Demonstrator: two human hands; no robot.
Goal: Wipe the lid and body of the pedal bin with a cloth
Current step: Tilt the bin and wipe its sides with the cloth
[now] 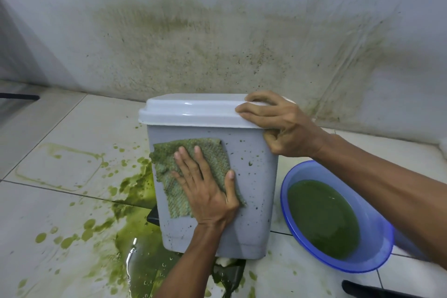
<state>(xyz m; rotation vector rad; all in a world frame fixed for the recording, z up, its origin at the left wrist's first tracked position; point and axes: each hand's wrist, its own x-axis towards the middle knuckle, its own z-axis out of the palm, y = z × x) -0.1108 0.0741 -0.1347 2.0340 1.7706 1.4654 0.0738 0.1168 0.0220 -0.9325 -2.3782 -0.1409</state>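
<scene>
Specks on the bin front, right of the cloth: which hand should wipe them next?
Left, probably. The left hand presses the cloth flat on the bin beside those specks; the right hand grips the lid corner, steadying it.

Grey bin point(251, 176) upright on tiled floor point(48, 201), pale lid point(193, 111) closed. Left hand point(208, 191) flat, fingers straight, pressing green-stained cloth point(212, 155) against bin front. Right hand point(278, 126) grips lid's right corner, fingers curled over top, thumb under rim. Green specks on bin right of cloth. Green puddle point(135, 237) on floor left of bin. Blue basin point(377, 256) right of bin, holding green liquid point(324, 218). Wall point(217, 31) behind, green-stained.
</scene>
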